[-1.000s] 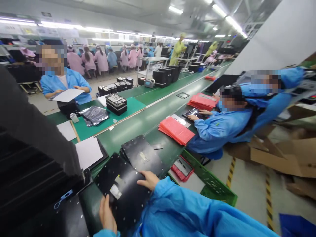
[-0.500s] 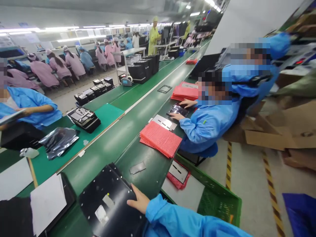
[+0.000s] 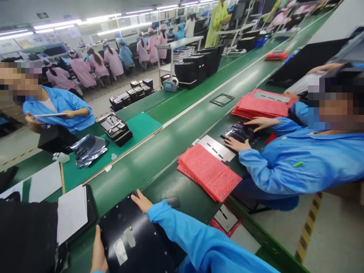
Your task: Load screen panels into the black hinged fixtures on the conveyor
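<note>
At the near end of the green belt is a black panel [image 3: 142, 239] with small bright dots along its edges, two pale labels and a yellow dot. My right hand [image 3: 142, 203] grips its far edge, fingers over the top. My left hand [image 3: 98, 252] is at the panel's left side, thumb upright along the edge; its other fingers are mostly hidden. Under or beside the panel's right side another dark piece shows in part. A small dark flat piece [image 3: 173, 202] lies just past my right sleeve.
Red bubble-wrap sheets [image 3: 210, 170] and a silver plate [image 3: 217, 148] lie ahead on the belt [image 3: 133, 174]. A co-worker's hands [image 3: 237, 144] touch a dark shiny bag at right. White sheets [image 3: 73, 214] lie at left. A green crate [image 3: 273, 242] stands below the belt.
The view has swung right and closer to the co-worker. My right hand has moved to the panel's far edge. My left hand has come into view at its left side.
</note>
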### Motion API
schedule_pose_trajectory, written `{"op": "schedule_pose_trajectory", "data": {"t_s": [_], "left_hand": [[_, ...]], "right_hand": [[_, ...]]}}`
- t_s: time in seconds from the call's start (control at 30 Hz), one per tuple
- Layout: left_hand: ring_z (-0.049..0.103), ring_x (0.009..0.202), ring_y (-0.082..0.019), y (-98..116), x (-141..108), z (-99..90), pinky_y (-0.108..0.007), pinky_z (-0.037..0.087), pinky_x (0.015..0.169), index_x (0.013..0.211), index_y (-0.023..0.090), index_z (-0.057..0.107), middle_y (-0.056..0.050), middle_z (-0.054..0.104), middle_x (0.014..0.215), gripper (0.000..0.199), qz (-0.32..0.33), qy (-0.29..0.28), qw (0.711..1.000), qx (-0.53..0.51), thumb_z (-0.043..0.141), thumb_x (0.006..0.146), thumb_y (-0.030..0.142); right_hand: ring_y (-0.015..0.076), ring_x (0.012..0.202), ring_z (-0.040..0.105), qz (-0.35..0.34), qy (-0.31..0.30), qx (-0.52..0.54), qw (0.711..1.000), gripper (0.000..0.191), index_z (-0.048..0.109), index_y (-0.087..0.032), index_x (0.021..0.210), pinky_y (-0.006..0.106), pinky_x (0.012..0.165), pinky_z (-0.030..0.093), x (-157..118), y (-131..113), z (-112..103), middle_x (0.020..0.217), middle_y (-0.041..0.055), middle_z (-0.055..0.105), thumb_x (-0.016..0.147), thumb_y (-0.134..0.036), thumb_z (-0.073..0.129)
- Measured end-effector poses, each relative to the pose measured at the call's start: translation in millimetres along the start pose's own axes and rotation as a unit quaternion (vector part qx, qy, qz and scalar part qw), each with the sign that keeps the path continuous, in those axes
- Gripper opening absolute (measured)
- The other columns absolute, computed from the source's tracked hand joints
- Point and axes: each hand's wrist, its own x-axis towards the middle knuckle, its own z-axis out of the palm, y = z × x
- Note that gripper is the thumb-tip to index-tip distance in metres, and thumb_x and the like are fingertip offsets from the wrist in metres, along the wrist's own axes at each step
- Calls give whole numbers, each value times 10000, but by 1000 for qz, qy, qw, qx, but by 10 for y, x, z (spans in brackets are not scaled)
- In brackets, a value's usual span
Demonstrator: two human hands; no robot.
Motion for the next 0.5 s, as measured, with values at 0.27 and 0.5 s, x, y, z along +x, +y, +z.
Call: {"op": "schedule_pose_trajectory", "data": {"t_s": [0.27, 0.5], "left_hand": [[553, 1160, -303, -677, -29, -400, -443, 454, 996, 1270, 167, 554, -129, 665, 1104, 677, 34, -36, 998, 47, 306, 848, 635], [409, 1297, -294, -1550, -106, -984, -426, 475, 973, 1229, 390, 543, 10, 567, 1292, 536, 146, -47, 972, 178, 603, 717, 538]], "right_hand": [[236, 1403, 170, 5, 28, 32, 999, 982, 301, -111, 1436, 382, 1169, 86, -546, 713, -18, 1502, 115, 244, 743, -803, 372], [227, 1387, 221, 2, 64, 50, 997, 897, 385, -191, 1405, 399, 1158, 141, -1257, 1569, 90, 1487, 90, 292, 746, -800, 376]]}}
